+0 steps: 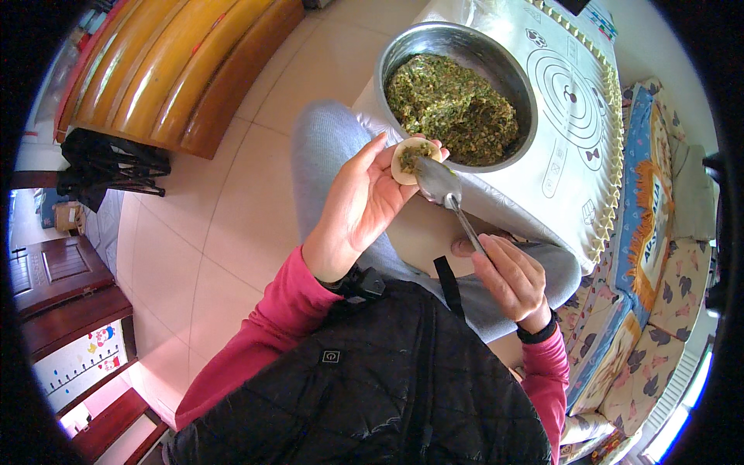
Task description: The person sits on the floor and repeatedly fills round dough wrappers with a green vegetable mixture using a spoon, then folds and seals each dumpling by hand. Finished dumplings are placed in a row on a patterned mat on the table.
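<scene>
My left hand is palm up, with a round dumpling wrapper resting on its fingers. Green chopped filling lies on the wrapper. In my right hand is the handle of a metal spoon, its bowl tilted against the wrapper's near right side and touching or almost touching the filling. Just beyond my left fingertips stands a large steel bowl, partly full of the same green filling.
The bowl stands on a table with a white printed mat; small cream pleated shapes line its right edge. A patterned sofa is at right. Left are a curved wooden piece, a black folding frame and tiled floor.
</scene>
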A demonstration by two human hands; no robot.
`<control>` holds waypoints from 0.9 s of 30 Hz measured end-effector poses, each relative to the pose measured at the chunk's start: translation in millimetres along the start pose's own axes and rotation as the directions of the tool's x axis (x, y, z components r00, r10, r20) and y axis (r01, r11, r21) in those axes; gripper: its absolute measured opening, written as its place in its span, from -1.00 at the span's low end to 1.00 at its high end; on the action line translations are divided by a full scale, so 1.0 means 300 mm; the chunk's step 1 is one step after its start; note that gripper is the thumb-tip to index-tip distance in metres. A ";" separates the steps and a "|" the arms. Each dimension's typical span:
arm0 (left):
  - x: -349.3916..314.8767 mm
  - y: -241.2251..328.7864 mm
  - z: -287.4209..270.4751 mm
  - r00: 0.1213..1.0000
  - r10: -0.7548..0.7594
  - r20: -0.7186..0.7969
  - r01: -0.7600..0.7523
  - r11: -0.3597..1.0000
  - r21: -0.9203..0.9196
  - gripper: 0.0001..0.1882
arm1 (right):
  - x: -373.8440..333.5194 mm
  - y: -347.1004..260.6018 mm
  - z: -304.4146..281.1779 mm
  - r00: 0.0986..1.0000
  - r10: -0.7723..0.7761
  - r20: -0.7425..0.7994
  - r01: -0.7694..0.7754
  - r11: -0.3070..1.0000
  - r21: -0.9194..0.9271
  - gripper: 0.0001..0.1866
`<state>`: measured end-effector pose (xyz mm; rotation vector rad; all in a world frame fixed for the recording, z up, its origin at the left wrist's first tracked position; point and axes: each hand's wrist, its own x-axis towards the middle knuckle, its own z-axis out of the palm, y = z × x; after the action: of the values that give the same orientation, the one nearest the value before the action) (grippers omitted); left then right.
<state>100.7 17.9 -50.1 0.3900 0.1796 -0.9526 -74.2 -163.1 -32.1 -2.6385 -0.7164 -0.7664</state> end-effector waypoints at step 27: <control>0.026 -0.018 -0.054 0.994 -0.092 0.051 0.079 0.973 0.218 -0.39 | 0.080 0.075 -0.098 0.479 0.868 0.132 -0.664 0.259 0.701 -0.72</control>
<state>101.1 15.6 -68.9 0.5558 0.0372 -1.0719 -56.7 -184.9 2.1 -1.7235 0.4176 -0.4024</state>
